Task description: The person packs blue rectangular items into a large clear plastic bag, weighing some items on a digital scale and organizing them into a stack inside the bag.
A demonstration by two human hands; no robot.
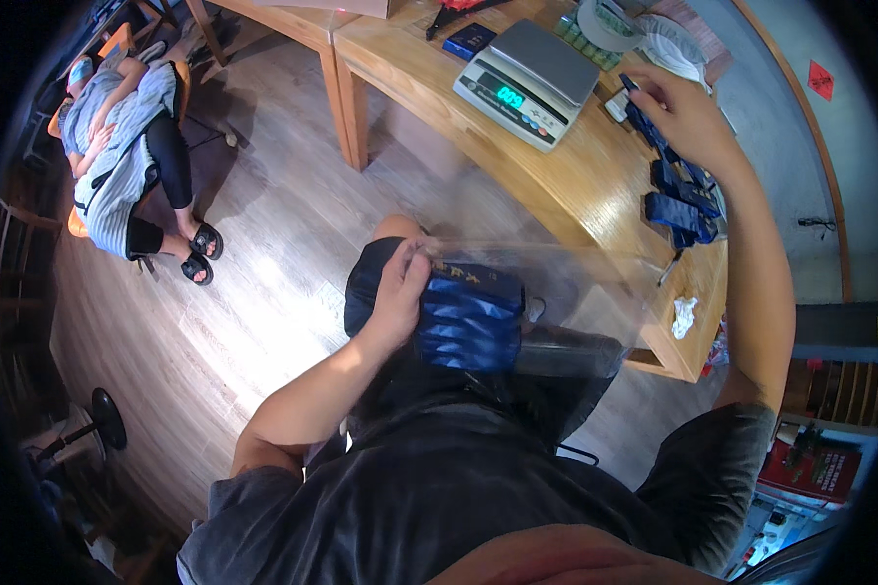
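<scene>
My left hand (pixel 402 292) is closed on the edge of a clear plastic bag (pixel 580 292), which spreads to the right above my lap. Several shiny dark blue packets (pixel 471 327) lie stacked inside it, with gold marks on the top one. Over the table's right part, my right hand (pixel 681 115) reaches out with its fingers curled round a small dark blue packet (pixel 630 84); its far side is hidden by the fingers. More loose blue packets (pixel 683 205) lie in a row along the table beside my right forearm.
A digital scale (pixel 527 88) with a lit display stands on the wooden table (pixel 439 88), beside a dark blue box (pixel 469 41). Crumpled white tissue (pixel 684 317) lies near the table's corner. At left, a person (pixel 122 146) reclines on a chair.
</scene>
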